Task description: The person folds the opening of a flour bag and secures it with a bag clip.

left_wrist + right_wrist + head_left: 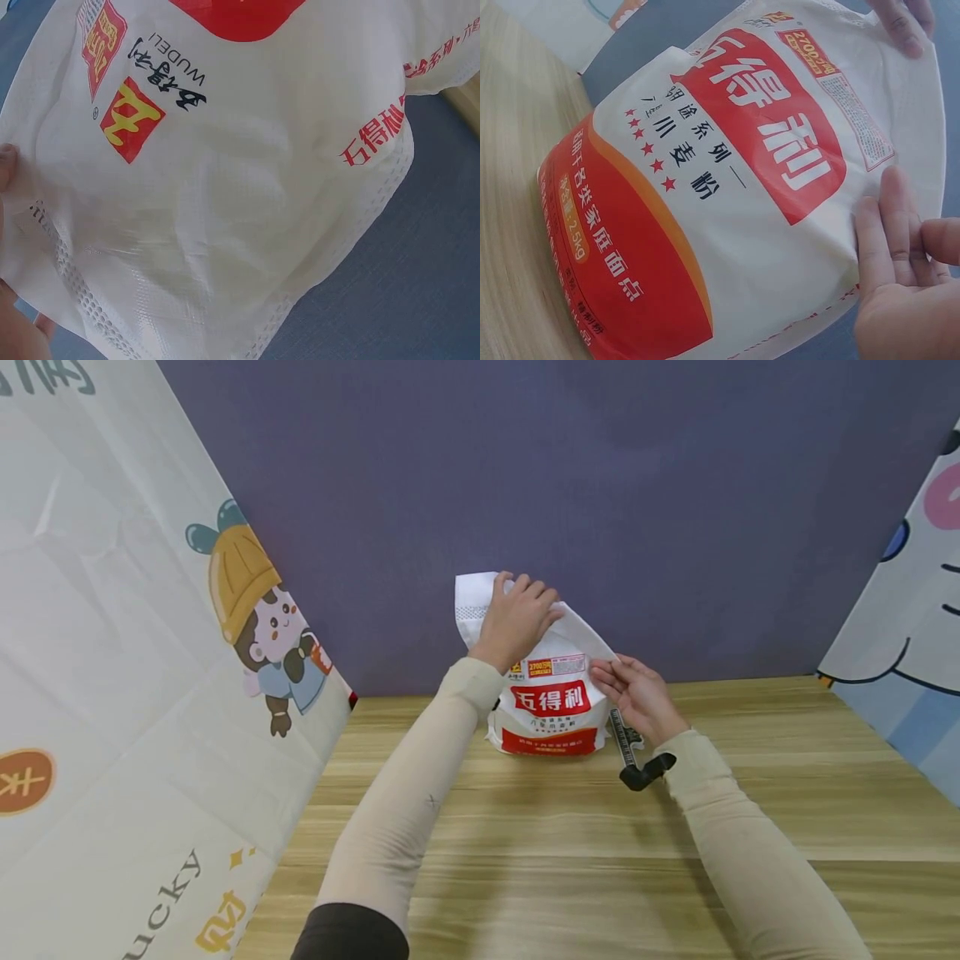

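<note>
A white flour bag (551, 714) with red printing stands upright on the wooden table, against the dark back panel. My left hand (517, 618) grips its top edge, fingers curled over the rim. The bag's upper part rises to a flattened corner left of that hand. At the bag's right upper corner, my right hand (637, 693) pinches the edge; in the right wrist view, two fingers (889, 240) lie along the bag's front with the thumb close by. The left wrist view shows the bag's upper side (225, 195), with part of the left hand at the left border.
The wooden table (570, 852) extends toward me. Behind the bag rises a dark blue-grey panel (555, 468). A white sheet with cartoon prints (135, 635) stands at the left, and another printed sheet (907, 643) at the right. A black wrist mount (645, 772) hangs below the right wrist.
</note>
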The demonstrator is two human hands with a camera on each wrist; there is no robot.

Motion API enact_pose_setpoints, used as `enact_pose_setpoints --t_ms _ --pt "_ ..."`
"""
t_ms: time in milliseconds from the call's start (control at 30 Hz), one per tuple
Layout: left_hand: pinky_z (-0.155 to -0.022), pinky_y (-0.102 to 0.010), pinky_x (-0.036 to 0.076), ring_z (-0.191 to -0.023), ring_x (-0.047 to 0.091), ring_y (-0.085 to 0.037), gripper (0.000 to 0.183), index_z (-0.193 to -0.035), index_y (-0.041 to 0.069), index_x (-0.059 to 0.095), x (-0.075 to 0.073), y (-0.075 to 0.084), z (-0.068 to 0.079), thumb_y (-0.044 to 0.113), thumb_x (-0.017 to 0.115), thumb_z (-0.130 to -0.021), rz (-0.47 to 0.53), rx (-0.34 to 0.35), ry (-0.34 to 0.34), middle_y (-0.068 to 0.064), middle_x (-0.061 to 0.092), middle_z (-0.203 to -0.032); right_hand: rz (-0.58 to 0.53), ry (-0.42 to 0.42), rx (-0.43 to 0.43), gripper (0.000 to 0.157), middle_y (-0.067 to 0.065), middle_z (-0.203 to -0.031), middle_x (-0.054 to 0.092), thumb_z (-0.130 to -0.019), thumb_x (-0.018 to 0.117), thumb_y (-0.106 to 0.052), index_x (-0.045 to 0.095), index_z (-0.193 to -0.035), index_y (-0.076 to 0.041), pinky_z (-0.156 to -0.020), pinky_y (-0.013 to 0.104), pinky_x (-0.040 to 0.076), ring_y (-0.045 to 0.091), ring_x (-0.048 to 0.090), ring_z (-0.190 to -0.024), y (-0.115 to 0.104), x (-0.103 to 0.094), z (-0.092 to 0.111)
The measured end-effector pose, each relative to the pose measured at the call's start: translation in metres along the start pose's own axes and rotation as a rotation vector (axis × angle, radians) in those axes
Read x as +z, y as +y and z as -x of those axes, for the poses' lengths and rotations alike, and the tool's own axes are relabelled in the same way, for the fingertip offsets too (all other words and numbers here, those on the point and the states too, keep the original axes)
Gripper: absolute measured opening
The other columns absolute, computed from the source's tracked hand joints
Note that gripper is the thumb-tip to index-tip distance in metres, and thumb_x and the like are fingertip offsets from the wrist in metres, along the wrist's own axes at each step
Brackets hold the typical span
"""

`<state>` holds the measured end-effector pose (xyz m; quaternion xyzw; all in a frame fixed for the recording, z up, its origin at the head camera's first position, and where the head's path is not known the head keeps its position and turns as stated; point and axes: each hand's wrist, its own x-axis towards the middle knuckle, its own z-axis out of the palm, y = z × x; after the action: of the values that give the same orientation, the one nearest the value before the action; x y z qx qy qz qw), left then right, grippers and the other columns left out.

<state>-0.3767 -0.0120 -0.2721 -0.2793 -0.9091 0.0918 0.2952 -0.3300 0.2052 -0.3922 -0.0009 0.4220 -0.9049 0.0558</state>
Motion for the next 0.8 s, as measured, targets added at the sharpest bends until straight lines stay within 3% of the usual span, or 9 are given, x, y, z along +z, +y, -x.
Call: enact_pose_setpoints --t_ms 800 --pt "-0.121 -0.048 0.029 -0.129 0.054 -0.017 0.041 -0.136 0.029 0.063 -0.0003 0.0022 0.0018 0.049 0.038 -0.109 0.002 -0.008 0.014 0.007 0.066 -0.135 -0.062 -0.009 0.049 0.017 0.007 -0.104 0.078 -0.107 0.049 -0.014 0.053 -0.123 -0.012 -0.097 0.031 0.057 0.016 0.076 -0.097 -0.0036 -0.0097 0.0013"
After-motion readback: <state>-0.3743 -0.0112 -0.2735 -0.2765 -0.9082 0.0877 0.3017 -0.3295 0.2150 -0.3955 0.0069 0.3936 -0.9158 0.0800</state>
